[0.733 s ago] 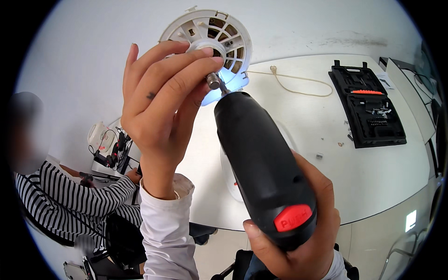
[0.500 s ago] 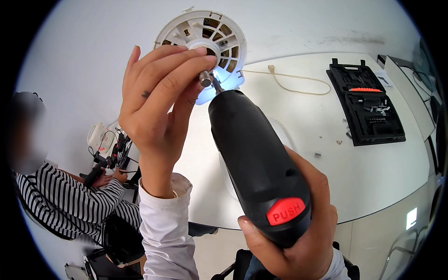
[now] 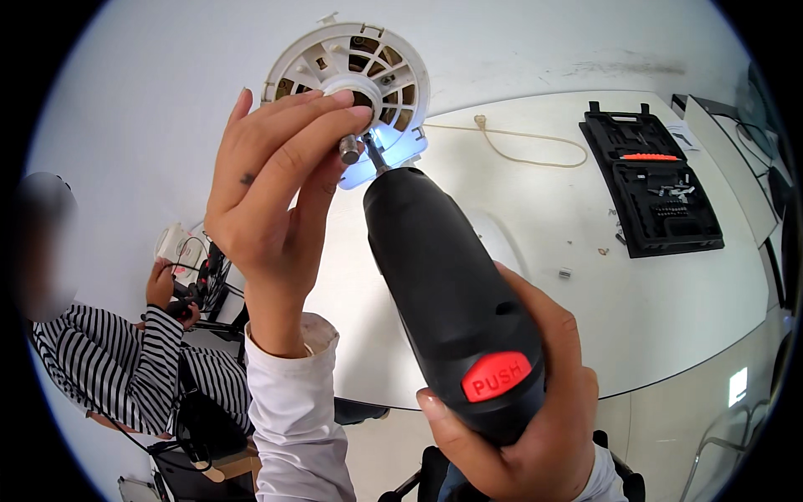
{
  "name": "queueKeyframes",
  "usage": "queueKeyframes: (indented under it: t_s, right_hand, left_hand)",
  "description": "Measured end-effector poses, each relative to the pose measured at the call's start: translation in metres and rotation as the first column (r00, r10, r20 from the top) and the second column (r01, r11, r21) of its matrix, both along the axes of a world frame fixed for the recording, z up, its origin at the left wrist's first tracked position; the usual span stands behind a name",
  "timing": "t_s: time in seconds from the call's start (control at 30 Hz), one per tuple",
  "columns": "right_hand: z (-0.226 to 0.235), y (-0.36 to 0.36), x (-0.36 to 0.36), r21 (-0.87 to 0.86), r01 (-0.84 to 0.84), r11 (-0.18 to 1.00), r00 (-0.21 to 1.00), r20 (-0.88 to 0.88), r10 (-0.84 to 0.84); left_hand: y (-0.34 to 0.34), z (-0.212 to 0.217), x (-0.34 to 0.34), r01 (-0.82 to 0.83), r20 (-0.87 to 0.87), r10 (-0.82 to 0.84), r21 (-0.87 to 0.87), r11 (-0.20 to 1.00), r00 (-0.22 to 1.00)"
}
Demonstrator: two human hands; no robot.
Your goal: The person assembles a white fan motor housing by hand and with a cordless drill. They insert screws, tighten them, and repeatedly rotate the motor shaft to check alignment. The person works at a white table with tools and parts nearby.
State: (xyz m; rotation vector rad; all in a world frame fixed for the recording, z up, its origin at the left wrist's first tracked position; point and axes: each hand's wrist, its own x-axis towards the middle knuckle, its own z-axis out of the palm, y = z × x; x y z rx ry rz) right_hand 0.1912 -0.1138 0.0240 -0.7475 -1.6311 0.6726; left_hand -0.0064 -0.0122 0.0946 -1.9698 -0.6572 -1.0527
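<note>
My right hand grips a black cordless screwdriver with a red button, its bit pointing up and away toward a round white plastic fan housing. The tool's light glows bluish on the housing's lower edge. My left hand is raised beside the bit, its fingertips pinching a small grey metal piece right next to the bit's tip. The housing stands at the far edge of a white table, partly hidden behind my left fingers.
An open black tool case with bits lies at the right of the table, a beige cord behind it. Small loose parts lie near the case. A person in a striped top works at the lower left, holding a black object.
Both hands and the screwdriver have moved slightly up and toward the housing. My left fingertips have closed in on the small metal piece at the bit's tip.
</note>
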Motion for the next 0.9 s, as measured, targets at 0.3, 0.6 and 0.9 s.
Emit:
queueKeyframes:
  t_s: [0.3, 0.6, 0.9]
  right_hand:
    - [0.000, -0.003, -0.002, -0.138, -0.033, 0.990, 0.997, -0.073, 0.023]
    - [-0.013, 0.004, -0.007, 0.171, 0.088, 0.981, 0.989, -0.134, -0.066]
    - [0.007, -0.001, -0.003, -0.011, 0.033, 0.999, 0.998, -0.047, -0.033]
  left_hand:
    - [0.001, -0.005, 0.005, 0.034, 0.019, -0.034, 0.014, 0.999, 0.999]
    - [0.000, -0.007, 0.005, 0.035, 0.020, -0.035, -0.007, 0.999, 0.999]
    - [0.001, -0.002, 0.001, -0.044, -0.007, 0.044, 0.023, 0.999, 0.999]
